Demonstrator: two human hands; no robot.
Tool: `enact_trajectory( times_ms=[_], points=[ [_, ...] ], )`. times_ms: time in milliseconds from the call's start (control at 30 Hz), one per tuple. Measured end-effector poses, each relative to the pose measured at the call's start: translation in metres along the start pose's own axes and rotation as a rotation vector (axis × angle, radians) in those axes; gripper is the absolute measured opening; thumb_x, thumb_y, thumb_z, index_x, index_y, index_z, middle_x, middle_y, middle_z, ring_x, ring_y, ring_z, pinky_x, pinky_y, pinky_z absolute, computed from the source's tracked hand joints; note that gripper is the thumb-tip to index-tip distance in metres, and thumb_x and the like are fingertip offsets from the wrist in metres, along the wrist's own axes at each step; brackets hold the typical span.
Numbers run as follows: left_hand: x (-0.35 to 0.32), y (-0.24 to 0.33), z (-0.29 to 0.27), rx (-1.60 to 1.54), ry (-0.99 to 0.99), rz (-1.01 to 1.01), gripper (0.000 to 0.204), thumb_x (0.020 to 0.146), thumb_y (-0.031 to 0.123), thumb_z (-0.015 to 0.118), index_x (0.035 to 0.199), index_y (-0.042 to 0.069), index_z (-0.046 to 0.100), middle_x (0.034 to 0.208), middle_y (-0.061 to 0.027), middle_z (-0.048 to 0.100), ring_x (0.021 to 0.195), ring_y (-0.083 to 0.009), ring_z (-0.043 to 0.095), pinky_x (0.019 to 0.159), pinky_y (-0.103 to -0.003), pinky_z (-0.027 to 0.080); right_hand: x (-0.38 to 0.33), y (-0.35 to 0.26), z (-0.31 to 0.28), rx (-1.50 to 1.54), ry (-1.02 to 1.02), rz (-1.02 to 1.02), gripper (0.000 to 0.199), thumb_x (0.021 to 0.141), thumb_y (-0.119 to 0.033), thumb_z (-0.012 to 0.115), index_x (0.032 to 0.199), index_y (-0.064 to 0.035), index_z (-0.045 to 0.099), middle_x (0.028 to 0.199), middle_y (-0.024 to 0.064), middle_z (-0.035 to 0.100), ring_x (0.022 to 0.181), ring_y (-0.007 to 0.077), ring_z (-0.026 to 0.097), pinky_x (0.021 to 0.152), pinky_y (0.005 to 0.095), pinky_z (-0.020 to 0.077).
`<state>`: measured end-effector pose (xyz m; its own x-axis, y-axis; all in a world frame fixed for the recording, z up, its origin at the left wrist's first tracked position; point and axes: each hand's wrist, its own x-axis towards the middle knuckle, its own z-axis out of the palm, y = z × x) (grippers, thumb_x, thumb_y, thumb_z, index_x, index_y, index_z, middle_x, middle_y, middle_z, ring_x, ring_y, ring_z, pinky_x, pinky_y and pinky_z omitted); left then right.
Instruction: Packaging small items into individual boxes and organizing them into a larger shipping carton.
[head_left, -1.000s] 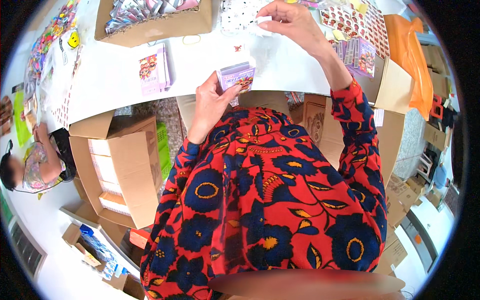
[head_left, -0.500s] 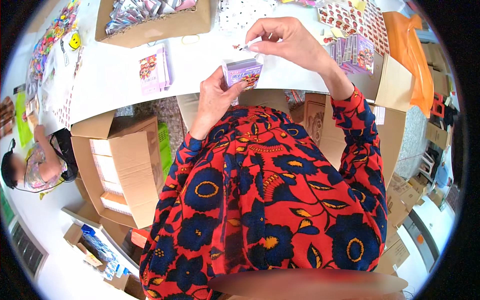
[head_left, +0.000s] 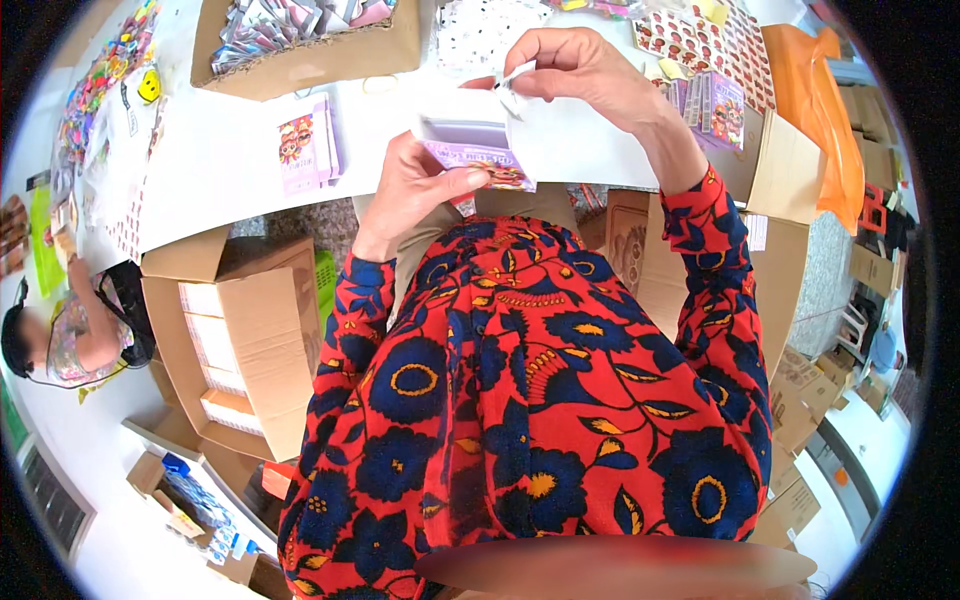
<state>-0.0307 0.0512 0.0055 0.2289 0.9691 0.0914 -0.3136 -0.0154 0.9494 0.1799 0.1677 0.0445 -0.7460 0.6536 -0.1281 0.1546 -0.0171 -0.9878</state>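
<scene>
steadying a small purple open box (head_left: 475,150) at the table's (head_left: 230,170) near edge, left hand (head_left: 415,190) grips it while right hand (head_left: 580,65) pinches a white slip (head_left: 512,80) above its mouth.

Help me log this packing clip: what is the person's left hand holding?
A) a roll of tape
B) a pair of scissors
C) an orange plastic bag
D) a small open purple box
D: the left hand grips a small open purple box by its lower edge, over the white table, while the right hand pinches a small white piece just above the box.
</scene>
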Motion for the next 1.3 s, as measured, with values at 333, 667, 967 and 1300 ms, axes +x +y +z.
enact_trajectory(
  times_ms=[333,667,967,1300],
  points=[
    [0.012,-0.012,-0.001,-0.006,0.121,-0.085,0.023,0.076,0.000,0.071,0.098,-0.003,0.064,0.087,-0.0056,0.067,0.077,-0.0082,0.061,0.070,-0.024,0.051,0.003,0.000,0.007,-0.133,0.088,-0.095,0.007,0.086,-0.008,0.061,0.092,-0.0039,0.063,0.080,-0.0040,0.059,0.076,0.0019,0.053,0.066,0.0182,0.0416],
    [0.016,-0.023,0.006,0.234,0.217,-0.114,0.023,0.078,0.000,0.069,0.100,-0.001,0.064,0.086,-0.0039,0.067,0.076,-0.0065,0.059,0.068,-0.021,0.050,-0.016,-0.062,0.016,-0.371,0.279,-0.244,0.007,0.083,-0.008,0.063,0.087,-0.0026,0.064,0.080,0.0024,0.063,0.071,0.0083,0.058,0.059,0.0232,0.0452],
    [0.012,-0.022,0.004,0.282,0.186,-0.178,0.024,0.078,0.001,0.070,0.101,0.000,0.065,0.086,-0.0039,0.067,0.074,-0.0064,0.059,0.066,-0.021,0.050,-0.005,-0.042,0.031,-0.935,0.235,-0.626,0.015,0.083,-0.012,0.063,0.097,-0.0064,0.064,0.084,-0.0009,0.063,0.074,0.0098,0.057,0.064,0.0237,0.0456],
    [-0.004,-0.014,0.006,0.097,0.202,-0.227,0.028,0.076,0.002,0.072,0.102,0.000,0.065,0.091,-0.0051,0.067,0.079,-0.0086,0.060,0.071,-0.024,0.051,-0.018,0.020,0.035,-0.351,0.183,-0.237,0.028,0.085,-0.003,0.054,0.113,-0.0037,0.058,0.086,0.0036,0.062,0.079,0.0072,0.056,0.071,0.0246,0.0474]
  ],
)
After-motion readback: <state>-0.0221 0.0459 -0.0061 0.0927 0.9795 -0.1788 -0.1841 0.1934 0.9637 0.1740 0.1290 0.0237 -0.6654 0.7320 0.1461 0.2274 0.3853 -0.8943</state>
